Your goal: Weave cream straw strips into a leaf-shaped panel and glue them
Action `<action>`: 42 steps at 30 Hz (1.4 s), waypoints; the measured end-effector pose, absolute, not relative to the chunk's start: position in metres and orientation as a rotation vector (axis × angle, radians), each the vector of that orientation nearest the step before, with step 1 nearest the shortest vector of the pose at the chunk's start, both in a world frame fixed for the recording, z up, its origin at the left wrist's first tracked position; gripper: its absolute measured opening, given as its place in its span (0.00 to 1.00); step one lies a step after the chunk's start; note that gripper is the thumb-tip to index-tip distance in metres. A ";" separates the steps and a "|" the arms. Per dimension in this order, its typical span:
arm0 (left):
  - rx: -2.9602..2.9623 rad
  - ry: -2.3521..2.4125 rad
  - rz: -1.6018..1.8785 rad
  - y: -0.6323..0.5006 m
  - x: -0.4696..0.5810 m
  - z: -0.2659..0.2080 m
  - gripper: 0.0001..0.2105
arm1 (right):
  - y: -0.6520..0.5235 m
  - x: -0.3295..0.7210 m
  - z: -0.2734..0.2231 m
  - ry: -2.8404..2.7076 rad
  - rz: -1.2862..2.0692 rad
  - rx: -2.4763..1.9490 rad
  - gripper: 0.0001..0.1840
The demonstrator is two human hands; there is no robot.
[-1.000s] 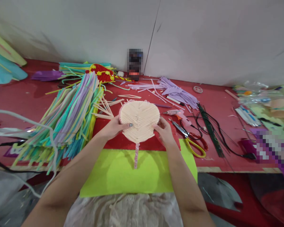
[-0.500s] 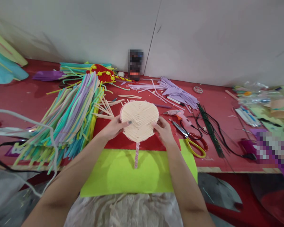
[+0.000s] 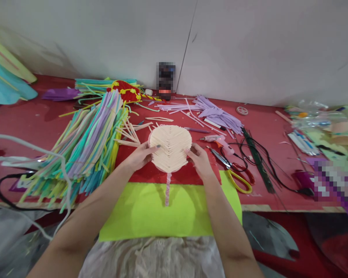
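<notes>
Between my two hands is a hand fan (image 3: 170,148), its cream face covered with slanting pipe cleaner strips that meet along the middle. A twisted pale pink handle (image 3: 167,189) points down toward me. My left hand (image 3: 142,155) grips the left edge, thumb on the face and fingers behind. At the right edge, my right hand (image 3: 198,157) pinches the fan the same way, its fingers partly hidden. Below it lie a red sheet (image 3: 150,176) and a lime-green sheet (image 3: 133,216). Cut cream pipe cleaners (image 3: 130,135) lie just left of the fan.
A big bundle of coloured pipe cleaners (image 3: 84,143) spreads at left. On the right are a pink glue gun (image 3: 219,141), scissors (image 3: 237,179) and black cables (image 3: 268,162). Purple pipe cleaners (image 3: 214,114) and a red decorated fan (image 3: 126,90) lie farther back.
The fan tilts slightly, its top edge a little lower and its outline a bit narrower. Both hands keep their hold on its edges.
</notes>
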State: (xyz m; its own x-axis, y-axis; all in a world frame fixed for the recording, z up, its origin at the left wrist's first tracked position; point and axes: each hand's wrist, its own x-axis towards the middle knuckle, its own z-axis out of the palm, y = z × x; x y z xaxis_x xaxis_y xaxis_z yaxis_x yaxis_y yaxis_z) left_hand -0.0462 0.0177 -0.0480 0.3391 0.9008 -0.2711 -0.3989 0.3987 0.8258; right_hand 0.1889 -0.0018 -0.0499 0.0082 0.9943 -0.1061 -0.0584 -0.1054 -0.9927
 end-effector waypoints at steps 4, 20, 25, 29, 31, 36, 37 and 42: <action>0.747 0.851 0.951 0.017 -0.046 -0.048 0.20 | 0.001 0.189 -0.052 -1.171 1.148 -1.232 0.30; 0.566 0.818 0.944 0.024 -0.041 -0.047 0.18 | 0.006 0.192 -0.057 -1.264 0.829 -1.156 0.10; 0.574 0.940 0.932 0.022 -0.040 -0.050 0.11 | -0.001 0.190 -0.050 -1.152 0.780 -1.169 0.10; 0.489 0.950 1.044 0.024 -0.040 -0.048 0.08 | -0.008 0.185 -0.040 -0.986 0.945 -1.141 0.12; 0.450 0.927 1.132 0.027 -0.044 -0.043 0.08 | -0.008 0.187 -0.030 -0.873 0.982 -1.060 0.12; 0.471 0.891 1.396 0.034 -0.074 -0.021 0.11 | -0.008 0.216 -0.007 -0.649 0.841 -1.012 0.12; 0.487 0.871 1.434 0.035 -0.081 -0.014 0.12 | -0.009 0.221 -0.005 -0.644 0.825 -1.039 0.12; 0.480 0.776 1.505 0.033 -0.093 0.016 0.13 | -0.017 0.209 -0.026 -0.860 1.046 -1.259 0.16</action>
